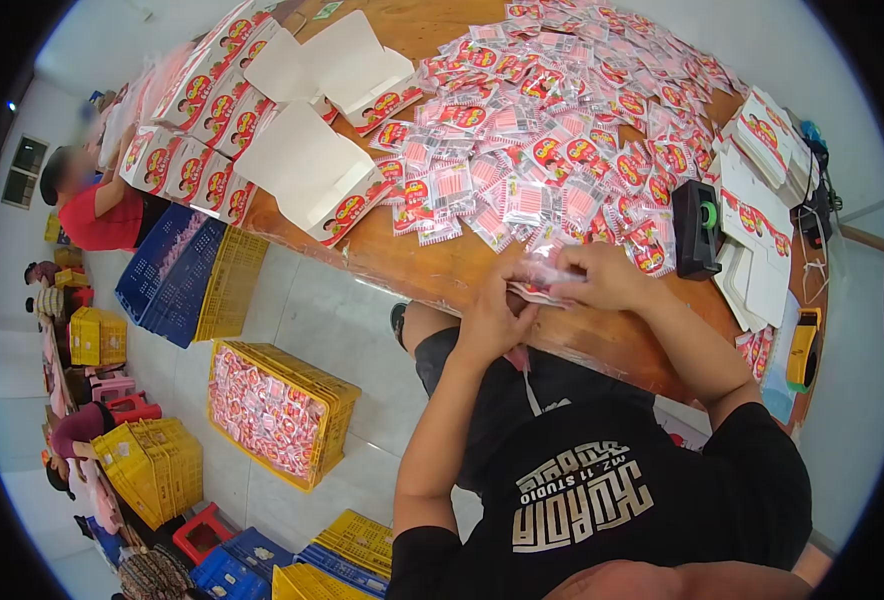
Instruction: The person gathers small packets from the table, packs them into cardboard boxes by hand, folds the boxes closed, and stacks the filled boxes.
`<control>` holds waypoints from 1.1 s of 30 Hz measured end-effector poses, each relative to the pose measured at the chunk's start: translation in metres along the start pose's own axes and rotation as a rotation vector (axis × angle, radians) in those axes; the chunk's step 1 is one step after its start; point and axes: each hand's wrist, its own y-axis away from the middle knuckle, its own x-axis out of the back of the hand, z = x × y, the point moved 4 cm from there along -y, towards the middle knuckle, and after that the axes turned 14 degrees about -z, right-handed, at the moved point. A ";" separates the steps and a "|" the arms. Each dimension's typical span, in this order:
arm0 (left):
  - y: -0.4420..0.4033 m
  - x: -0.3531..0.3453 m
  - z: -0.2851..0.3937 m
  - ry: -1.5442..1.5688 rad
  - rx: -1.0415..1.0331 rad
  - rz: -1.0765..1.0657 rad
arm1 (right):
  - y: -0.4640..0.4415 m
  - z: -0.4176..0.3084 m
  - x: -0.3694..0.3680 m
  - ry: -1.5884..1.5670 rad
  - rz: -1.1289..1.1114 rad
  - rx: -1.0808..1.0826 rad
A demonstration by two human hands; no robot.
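At the near edge of the wooden table (402, 262), my left hand (497, 318) is closed around some small red-and-white plastic packets (544, 276). From the other side, my right hand (607, 277) pinches the same packets. How many packets are between the fingers cannot be made out. Just beyond my hands spreads a large heap of similar packets (537, 130), clear wrappers with red printed labels. Left of the heap stand open white cardboard boxes (307, 165) with red printed fronts.
Closed printed boxes (197, 175) are stacked at the table's far left. A black tape dispenser (696, 235) and flat cartons (757, 215) lie on the right. A yellow crate (337, 400) full of packets stands on the floor. A person in a red shirt (102, 213) works at left.
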 end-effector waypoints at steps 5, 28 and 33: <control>0.008 0.001 0.000 0.032 0.116 -0.129 | -0.005 0.022 0.022 -0.403 0.150 0.129; 0.005 0.009 0.014 -0.379 -0.068 -0.007 | -0.021 -0.024 0.027 -0.034 0.245 0.111; 0.008 0.002 -0.002 -0.156 -0.026 -0.094 | -0.004 -0.017 0.009 -0.439 -0.211 0.149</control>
